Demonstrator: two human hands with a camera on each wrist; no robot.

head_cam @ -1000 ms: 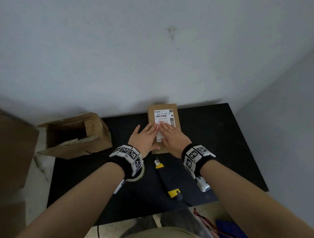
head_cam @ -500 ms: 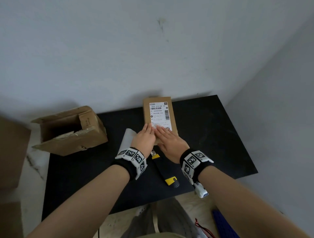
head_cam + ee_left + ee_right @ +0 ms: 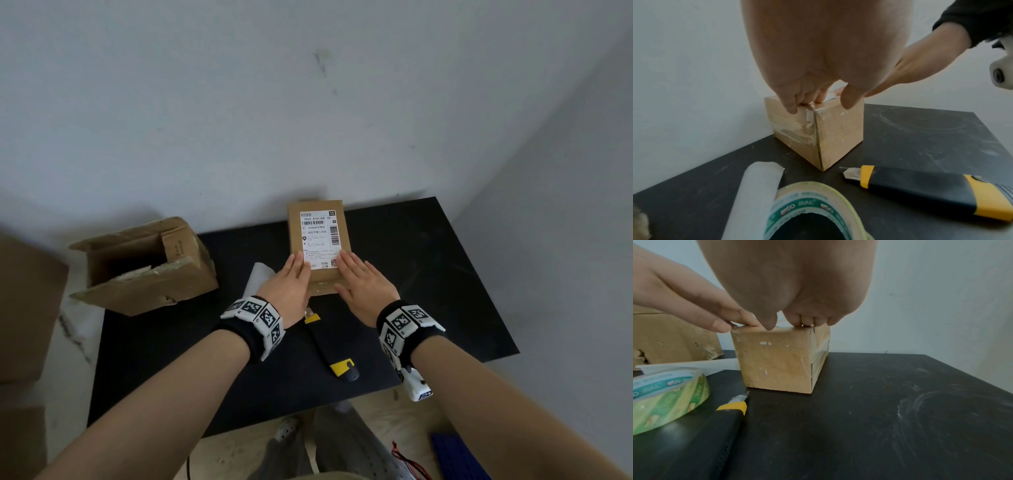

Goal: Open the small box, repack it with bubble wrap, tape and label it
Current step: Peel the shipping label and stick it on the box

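Pale grey walls close in behind a black desk (image 3: 428,274), and the small box (image 3: 317,236) stands on it toward the back edge, its white label (image 3: 318,240) already stuck on the top face. We have both hands laid flat on the near end of that top: the left hand (image 3: 287,284) along the label's left edge, the right hand (image 3: 363,284) along its right. Neither grip has hold of anything; the fingers (image 3: 807,321) lie straight and press down, and the wrist views show fingertips resting right at the near top edge of the box.

We judge this to be the smoothing of the label, close to the end of the task, since clear tape already shows on the box corners (image 3: 809,116).

To do it well, we should press from the label's middle outward so that trapped air leaves at the edges, and run the fingertips firmly along the near border, which is where a corner tends to lift. The box is light, so we should push straight down rather than forward, or it may skid toward the wall. Keeping one palm planted while the other sweeps would hold it steady.

Just in front of the box lies the utility knife (image 3: 329,342) with some blade showing (image 3: 849,174); we should keep our wrists clear of it. The tape roll (image 3: 668,395) and a roll of white wrap (image 3: 756,194) sit on the left, near the open carton (image 3: 144,267).
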